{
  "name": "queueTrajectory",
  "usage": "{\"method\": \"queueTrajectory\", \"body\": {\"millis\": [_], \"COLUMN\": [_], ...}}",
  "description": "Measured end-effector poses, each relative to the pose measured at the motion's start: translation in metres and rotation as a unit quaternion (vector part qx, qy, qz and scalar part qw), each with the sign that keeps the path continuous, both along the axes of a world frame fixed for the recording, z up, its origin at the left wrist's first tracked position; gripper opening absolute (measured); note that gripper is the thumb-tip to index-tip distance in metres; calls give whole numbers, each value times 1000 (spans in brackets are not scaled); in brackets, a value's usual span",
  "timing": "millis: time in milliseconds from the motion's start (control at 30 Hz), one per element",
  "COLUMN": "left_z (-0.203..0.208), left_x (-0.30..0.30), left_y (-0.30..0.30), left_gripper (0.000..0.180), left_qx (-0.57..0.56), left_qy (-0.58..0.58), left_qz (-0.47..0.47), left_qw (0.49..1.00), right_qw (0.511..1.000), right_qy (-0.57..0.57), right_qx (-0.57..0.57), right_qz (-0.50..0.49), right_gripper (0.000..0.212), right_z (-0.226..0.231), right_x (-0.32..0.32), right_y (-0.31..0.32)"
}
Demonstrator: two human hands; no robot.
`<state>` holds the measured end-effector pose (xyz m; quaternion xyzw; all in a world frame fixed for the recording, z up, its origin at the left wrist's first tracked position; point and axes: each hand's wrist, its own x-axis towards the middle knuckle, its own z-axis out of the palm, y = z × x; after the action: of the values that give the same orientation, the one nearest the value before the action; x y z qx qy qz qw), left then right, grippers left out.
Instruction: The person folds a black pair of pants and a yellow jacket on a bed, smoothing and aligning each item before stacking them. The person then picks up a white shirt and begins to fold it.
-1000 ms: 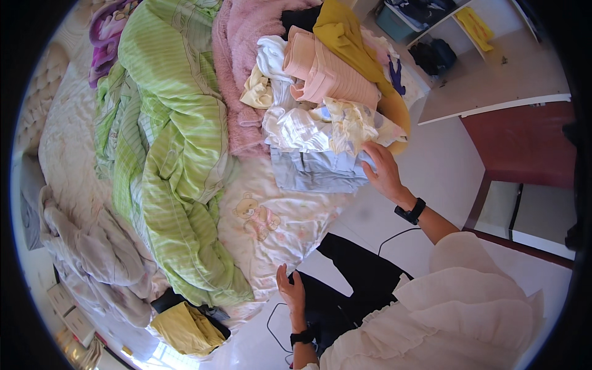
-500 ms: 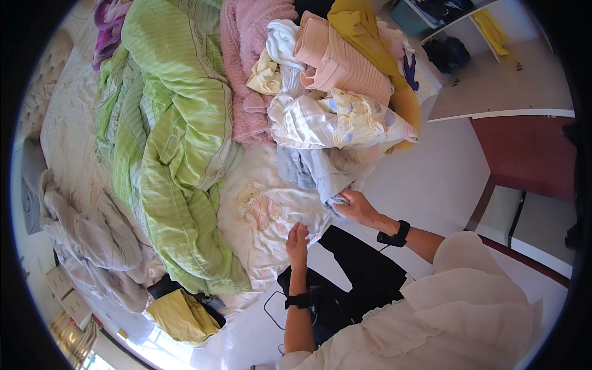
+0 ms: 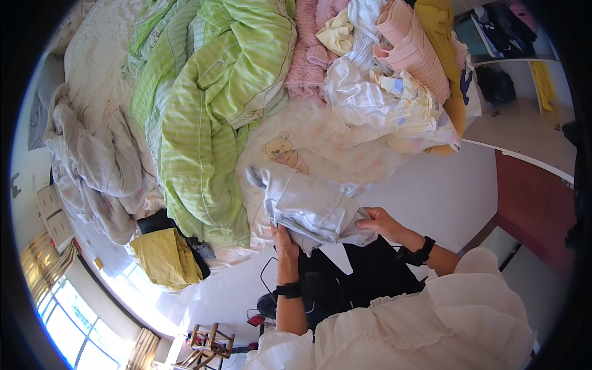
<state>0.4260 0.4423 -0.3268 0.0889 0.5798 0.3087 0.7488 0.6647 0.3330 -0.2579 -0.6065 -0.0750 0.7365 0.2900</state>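
Note:
A crumpled light grey-blue garment hangs between my two hands over the near edge of the bed; its folds hide what kind it is. My left hand grips its lower left edge, with the fingers partly behind the cloth. On the other side, my right hand pinches the right edge between thumb and fingers. Beneath and beyond the garment lies a pale sheet with a printed teddy bear, partly covered by it.
A green striped quilt is heaped left of the sheet. Far right, a clothes pile includes a peach ribbed cloth. Folded mustard cloth sits at the near left. A small wooden stool stands on the floor, and an open cabinet is at right.
My right hand has drawn the grey-blue garment out from beside the pile and toward me. My left hand, empty before, has taken hold of its other edge. The view has shifted.

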Motion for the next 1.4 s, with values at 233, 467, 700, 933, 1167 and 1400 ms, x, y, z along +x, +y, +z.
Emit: {"method": "queueTrajectory", "body": {"millis": [233,467,700,933,1167,1400], "left_z": [1,-20,-31,-11,-39,-42], "left_x": [-14,-24,-24,12,68,79], "left_y": [11,-2,-5,12,40,-2], "left_gripper": [64,47,38,51,74,51], "left_qx": [-3,2,50,230,186,203], "left_qy": [110,25,246,406,521,364], "left_qz": [-81,-8,-24,-157,-268,-433], "left_qw": [991,1000,968,870,789,799], "right_qw": [906,747,883,972,969,960], "right_qy": [-340,-527,-396,-83,32,-66], "right_qx": [167,268,241,29,-34,-98], "right_qz": [188,304,73,-216,-244,-252], "right_gripper": [57,82,27,14,10,10], "right_z": [-24,-63,-103,-88,-80,-70], "right_x": [-14,-86,-51,19,10,49], "right_y": [22,95,107,83,42,-53]}}
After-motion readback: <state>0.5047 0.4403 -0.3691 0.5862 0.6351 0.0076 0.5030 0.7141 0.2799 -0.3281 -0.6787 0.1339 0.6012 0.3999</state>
